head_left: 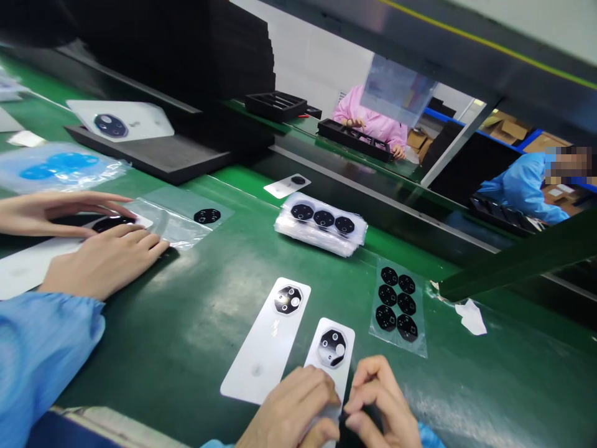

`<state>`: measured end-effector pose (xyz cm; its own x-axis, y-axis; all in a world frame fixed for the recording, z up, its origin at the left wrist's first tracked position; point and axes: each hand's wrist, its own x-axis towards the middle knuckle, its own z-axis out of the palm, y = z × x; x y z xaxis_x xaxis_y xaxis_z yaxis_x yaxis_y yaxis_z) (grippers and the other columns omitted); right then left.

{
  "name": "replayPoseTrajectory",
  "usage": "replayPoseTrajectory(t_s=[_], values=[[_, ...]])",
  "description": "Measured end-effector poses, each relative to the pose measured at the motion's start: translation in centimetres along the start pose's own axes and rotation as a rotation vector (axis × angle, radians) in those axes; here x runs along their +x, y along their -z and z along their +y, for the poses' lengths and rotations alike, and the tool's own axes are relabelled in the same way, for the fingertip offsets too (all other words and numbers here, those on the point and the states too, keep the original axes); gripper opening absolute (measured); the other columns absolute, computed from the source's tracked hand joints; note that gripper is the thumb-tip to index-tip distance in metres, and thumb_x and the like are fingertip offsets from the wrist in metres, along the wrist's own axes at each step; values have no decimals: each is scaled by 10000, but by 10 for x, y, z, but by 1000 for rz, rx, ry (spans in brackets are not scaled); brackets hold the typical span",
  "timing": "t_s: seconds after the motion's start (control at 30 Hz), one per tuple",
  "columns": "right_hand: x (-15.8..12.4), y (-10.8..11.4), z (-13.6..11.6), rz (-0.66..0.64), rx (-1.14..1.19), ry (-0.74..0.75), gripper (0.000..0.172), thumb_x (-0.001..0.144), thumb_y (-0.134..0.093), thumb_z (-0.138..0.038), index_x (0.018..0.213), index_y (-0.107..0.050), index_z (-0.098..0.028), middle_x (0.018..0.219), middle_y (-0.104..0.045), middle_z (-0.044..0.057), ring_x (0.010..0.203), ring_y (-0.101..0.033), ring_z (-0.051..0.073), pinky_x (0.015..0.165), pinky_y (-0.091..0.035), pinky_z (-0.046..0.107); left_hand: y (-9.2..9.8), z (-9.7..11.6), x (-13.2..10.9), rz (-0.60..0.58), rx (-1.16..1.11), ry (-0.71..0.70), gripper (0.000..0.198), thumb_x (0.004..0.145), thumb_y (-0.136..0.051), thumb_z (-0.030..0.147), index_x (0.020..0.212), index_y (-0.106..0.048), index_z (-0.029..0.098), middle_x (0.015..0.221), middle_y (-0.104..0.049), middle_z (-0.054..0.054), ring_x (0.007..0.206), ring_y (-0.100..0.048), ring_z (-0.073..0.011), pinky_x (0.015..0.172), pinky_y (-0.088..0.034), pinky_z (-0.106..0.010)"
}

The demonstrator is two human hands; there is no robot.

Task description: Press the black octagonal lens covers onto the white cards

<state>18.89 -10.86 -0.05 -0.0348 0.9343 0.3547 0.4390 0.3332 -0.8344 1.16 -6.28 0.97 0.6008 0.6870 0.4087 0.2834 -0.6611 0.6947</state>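
A white phone back cover (342, 330) with a black octagonal camera patch lies on the green bench in front of me. My left hand (293, 407) rests over its lower part, fingers curled and gripping it. Beside the cover's right edge is my right hand (385, 404), its fingers bent together; whatever is between the fingertips is hidden. Another white back cover (265, 348) with the same kind of patch lies flat to the left. On the right is a clear sheet (380, 336) carrying several black octagonal stickers (387, 294).
A co-worker's hands (100, 255) work on another cover at left. A stack of clear sticker sheets (321, 239), a small cover (280, 186) and a black foam tray (186, 155) stand farther back. A green post (513, 255) slants at right, near white paper scraps (471, 317).
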Motion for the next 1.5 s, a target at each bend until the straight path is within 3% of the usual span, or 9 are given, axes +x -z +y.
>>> replayPoseTrajectory(t_s=[0.13,0.23,0.4,0.57,0.77,0.97,1.5], values=[[23,13,0,-85,-152,-127,146,915,-457,-253,827,-565,-212,919,-503,58,749,-542,156,605,-467,245,-8,-15,-6,222,435,-122,253,947,-398,270,931,-609,131,908,-705,-68,885,-651,-183,791,-517,-291],[34,11,4,-139,-275,-103,151,923,-408,-177,851,-536,-209,933,-492,64,778,-547,160,654,-476,268,-20,-22,-13,278,610,-174,252,940,-387,145,902,-631,95,912,-720,-80,903,-664,-189,884,-490,-341],[33,-2,11,-187,-367,-4,183,903,-394,-90,899,-537,-206,973,-495,73,888,-557,181,740,-497,302,-33,-22,-20,235,673,-174,284,917,-347,86,924,-630,62,996,-705,-132,1004,-637,-233,991,-403,-385],[33,-6,12,-175,-432,72,198,891,-398,-76,902,-550,-202,965,-490,83,889,-542,200,735,-506,341,-30,-16,-23,155,766,-170,376,892,-246,51,1044,-590,55,1056,-689,-124,1029,-622,-231,1053,-308,-382],[35,-7,13,-167,-438,88,207,878,-405,-57,901,-558,-194,937,-480,82,884,-515,204,734,-500,359,-29,-19,-23,41,812,-155,367,882,-268,71,1117,-550,60,1057,-679,-117,1033,-614,-242,1087,-257,-420],[37,-8,10,-113,-466,109,211,866,-432,-68,859,-597,-199,896,-502,73,832,-520,199,695,-490,338,-29,-19,-23,51,786,-165,336,868,-298,66,1082,-556,53,1063,-665,-148,1055,-601,-242,1124,-201,-439],[36,-7,18,-167,-457,97,193,878,-427,-66,870,-568,-197,887,-457,59,816,-481,192,677,-462,335,-25,-14,-16,75,799,-170,365,877,-237,31,1010,-576,59,1010,-681,-135,1004,-631,-233,1105,-224,-423]])
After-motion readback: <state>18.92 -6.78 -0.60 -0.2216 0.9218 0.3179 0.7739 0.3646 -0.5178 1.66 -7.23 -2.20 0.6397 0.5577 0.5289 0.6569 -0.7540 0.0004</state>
